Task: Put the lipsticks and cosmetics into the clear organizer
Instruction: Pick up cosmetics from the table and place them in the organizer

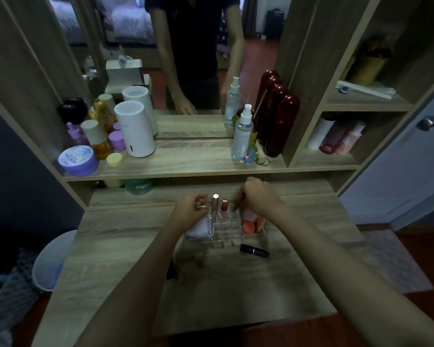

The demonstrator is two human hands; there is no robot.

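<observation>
The clear organizer (226,234) sits on the wooden desk, just below both hands. Two rose-gold capped lipsticks (215,204) stand upright in its back slots, the right one pinker (224,209). My left hand (189,212) is closed on a small gold-toned tube at the organizer's back left corner. Over the back right slots, my right hand (258,195) pinches a thin item that is blurred. A coral sponge (249,226) and orange pieces lie in the right compartment. One black lipstick (254,250) lies flat in front. A white pouch (198,229) rests at the left side.
A shelf above the desk carries a white cylinder (135,128), a purple jar (78,160), spray bottles (242,132) and dark red cases (277,121) before a mirror. Side cubbies on the right hold bottles (336,136). A pale bin (52,261) stands left of the desk.
</observation>
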